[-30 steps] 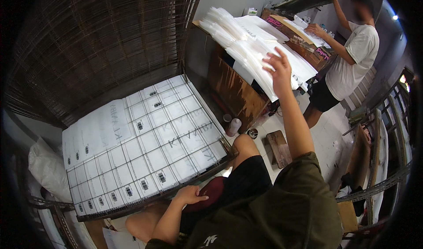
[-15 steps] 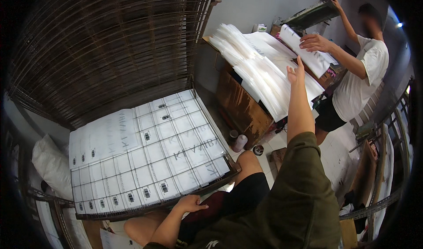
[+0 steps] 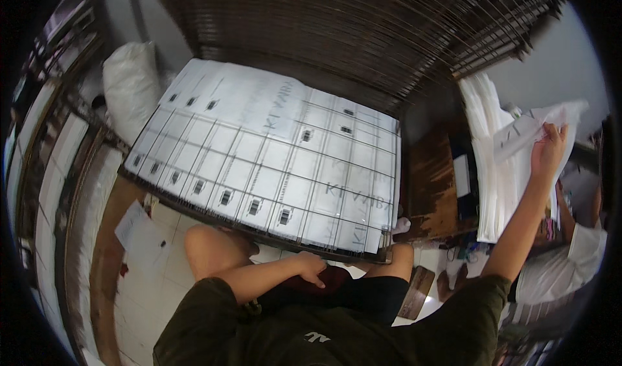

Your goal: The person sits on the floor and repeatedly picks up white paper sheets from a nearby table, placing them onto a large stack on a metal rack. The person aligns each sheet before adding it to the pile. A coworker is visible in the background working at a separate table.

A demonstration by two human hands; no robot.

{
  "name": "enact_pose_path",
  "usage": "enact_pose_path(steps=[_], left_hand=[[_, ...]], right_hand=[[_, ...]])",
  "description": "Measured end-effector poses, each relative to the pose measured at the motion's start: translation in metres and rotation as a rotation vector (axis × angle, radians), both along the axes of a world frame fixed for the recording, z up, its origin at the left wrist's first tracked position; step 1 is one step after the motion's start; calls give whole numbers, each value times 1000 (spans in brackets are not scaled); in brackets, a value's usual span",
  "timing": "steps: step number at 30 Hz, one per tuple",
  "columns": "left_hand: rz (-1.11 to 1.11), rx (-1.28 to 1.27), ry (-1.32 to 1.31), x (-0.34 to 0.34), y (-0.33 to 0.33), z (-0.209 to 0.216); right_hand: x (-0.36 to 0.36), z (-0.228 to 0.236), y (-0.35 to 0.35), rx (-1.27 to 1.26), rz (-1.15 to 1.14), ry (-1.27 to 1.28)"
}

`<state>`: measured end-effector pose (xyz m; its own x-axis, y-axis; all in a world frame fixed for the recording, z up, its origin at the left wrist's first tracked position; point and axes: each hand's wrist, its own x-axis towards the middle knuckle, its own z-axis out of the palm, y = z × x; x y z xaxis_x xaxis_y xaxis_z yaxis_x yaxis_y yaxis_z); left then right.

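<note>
My right hand (image 3: 549,147) reaches out to the far right, its fingers closed on the edge of a thin white printed sheet (image 3: 518,137). The raised sheet hangs over a thick stack of white sheets (image 3: 491,197) on a worn wooden table (image 3: 433,191). My left hand (image 3: 310,269) lies at my lap by the rack's near edge, loosely open with nothing visible in it. In front of me, a wire rack tray (image 3: 194,201) lies over white printed sheets (image 3: 256,155), with dark lettering and small dark marks. One more sheet (image 3: 253,97) lies on top at the far left.
Raised wire racks (image 3: 337,22) tower behind the tray. A bulging white sack (image 3: 131,84) stands at the left, near shelving with white sheets (image 3: 78,146). A co-worker in a white shirt (image 3: 560,269) is at the right. A small wooden stool (image 3: 414,291) stands by my right leg.
The view has turned to the right. My right hand, empty before, now grips a sheet lifted from the stack. My left hand stays at my lap.
</note>
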<state>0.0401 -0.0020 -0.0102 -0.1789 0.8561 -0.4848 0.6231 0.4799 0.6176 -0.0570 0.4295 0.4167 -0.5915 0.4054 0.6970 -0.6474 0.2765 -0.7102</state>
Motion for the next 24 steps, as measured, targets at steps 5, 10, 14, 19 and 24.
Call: enact_pose_path(steps=[5,10,14,19,24], left_hand=[[-31,-50,39,5,3,0],[-89,-99,48,2,2,14],[-78,88,72,19,12,-38],[-115,213,150,29,7,-29],[-170,1,98,24,6,-2]], right_hand=[[-14,20,-205,196,321,-418],[-39,9,-262,556,498,-651],[-44,3,-326,793,682,-771],[-57,0,-364,869,875,-779],[-111,-48,-353,486,757,-708]])
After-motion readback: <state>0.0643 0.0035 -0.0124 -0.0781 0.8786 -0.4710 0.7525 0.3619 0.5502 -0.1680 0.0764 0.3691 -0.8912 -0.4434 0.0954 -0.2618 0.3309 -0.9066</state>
